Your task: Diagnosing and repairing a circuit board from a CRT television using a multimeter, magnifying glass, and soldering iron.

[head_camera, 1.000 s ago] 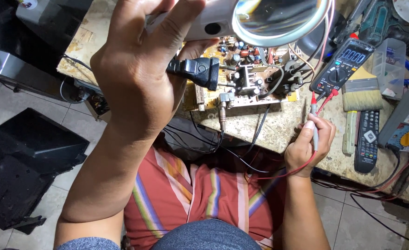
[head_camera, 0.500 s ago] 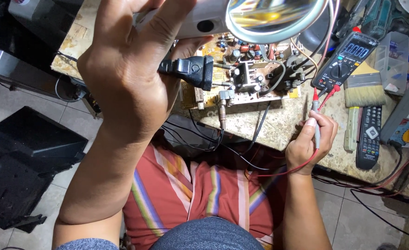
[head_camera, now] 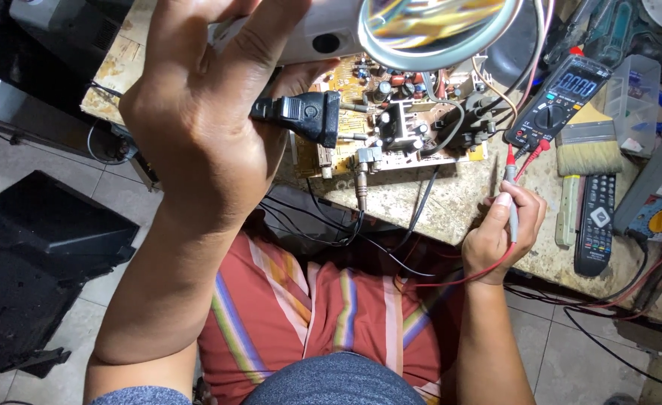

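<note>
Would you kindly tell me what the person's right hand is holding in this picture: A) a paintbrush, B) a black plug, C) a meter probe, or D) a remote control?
C: the right hand grips a slim probe with a red lead running from it, while the brush and remote lie untouched on the bench, and the plug is in the left hand.

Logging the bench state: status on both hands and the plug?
Left hand raised, gripping black two-prong power plug over the bare circuit board. Right hand holds grey multimeter probe on the stone benchtop. Round magnifier lens overhangs the board.
</note>
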